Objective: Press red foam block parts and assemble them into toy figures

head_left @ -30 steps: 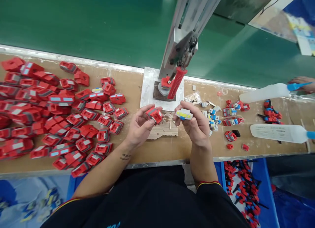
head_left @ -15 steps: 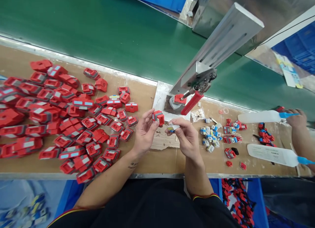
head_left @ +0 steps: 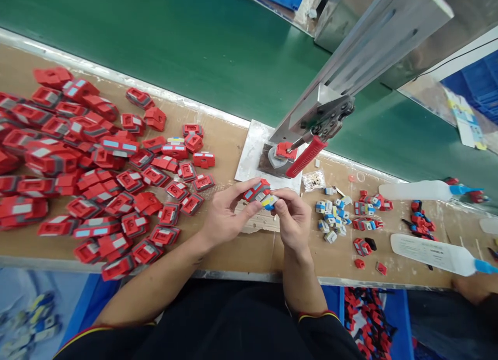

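The left hand (head_left: 229, 212) pinched a red block (head_left: 257, 190) between thumb and fingers; the right hand (head_left: 292, 217), closed likewise, gripped a white-and-yellow piece (head_left: 269, 201) against it (they touched). Beyond, a clamp (head_left: 322, 122) stood on the tabletop (head_left: 225, 251).

the single view comes from the person's head, close above the dark shirt (head_left: 233, 321), facing forward and steeply down. the left hand (head_left: 229, 215) and right hand (head_left: 293, 220) sit near mid-frame over the worktop (head_left: 241, 253); beyond, the wide view takes in a green surface (head_left: 175, 54), its near edge slanting down rightward.
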Demonstrator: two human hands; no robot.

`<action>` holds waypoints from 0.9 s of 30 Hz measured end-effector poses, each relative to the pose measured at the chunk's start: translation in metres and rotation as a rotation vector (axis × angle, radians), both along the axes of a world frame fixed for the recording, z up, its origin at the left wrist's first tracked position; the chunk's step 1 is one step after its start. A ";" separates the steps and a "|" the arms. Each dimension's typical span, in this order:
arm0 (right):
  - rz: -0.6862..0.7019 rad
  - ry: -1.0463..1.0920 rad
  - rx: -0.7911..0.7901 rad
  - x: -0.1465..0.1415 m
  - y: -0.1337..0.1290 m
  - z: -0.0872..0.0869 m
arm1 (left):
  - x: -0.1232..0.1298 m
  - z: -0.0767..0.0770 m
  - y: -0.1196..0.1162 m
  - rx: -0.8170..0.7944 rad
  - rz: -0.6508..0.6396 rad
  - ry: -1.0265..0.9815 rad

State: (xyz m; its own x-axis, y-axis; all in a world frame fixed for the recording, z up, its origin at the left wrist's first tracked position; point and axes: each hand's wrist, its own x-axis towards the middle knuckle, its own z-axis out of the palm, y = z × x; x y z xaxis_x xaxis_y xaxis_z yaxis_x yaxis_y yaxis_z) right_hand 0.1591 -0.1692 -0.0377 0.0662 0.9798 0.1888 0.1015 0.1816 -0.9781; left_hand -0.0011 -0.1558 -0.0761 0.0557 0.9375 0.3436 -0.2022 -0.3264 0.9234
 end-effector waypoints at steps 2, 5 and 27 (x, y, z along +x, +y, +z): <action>-0.019 -0.003 0.036 0.000 0.000 -0.002 | -0.003 0.000 0.000 0.090 -0.009 0.098; -0.047 -0.003 0.049 -0.001 -0.001 -0.004 | -0.006 0.001 0.001 0.210 0.048 0.237; 0.341 -0.126 0.066 0.014 -0.011 0.004 | -0.019 0.014 0.008 0.376 -0.063 0.113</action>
